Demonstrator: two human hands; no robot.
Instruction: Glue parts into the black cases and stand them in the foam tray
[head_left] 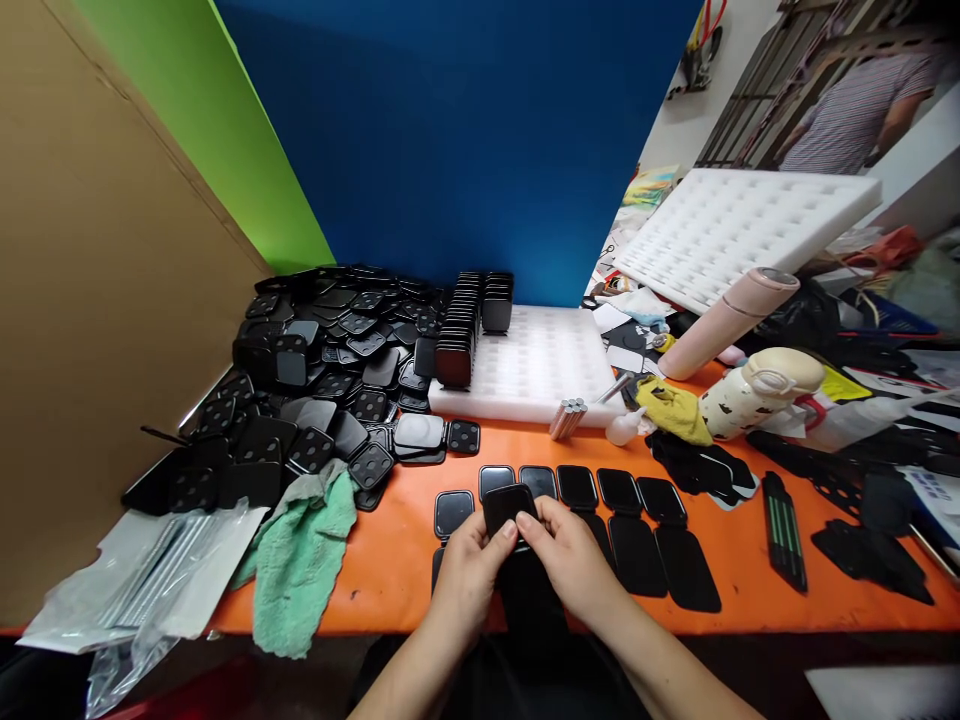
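Both hands are close together over the front edge of the orange table. My left hand [461,575] and my right hand [577,570] are closed on the sides of one black, rounded-square hinged case [506,503], thumbs pressing its near face. A dark part hangs below my fingers. Just beyond my hands lie several similar cases in a row, opened flat, each with a glossy square panel [619,490] joined to a matte black half [637,555]. Another glossy panel [454,513] lies to the left of my left hand.
Loose black cases [322,400] are piled on the left. A white foam tray [540,360] bears upright rows of cases [457,335]. A green cloth [304,560] and plastic-wrapped rods [154,575] lie front left; a pink bottle [727,325] and yellow cloth [671,408] are right. A person [862,115] stands behind.
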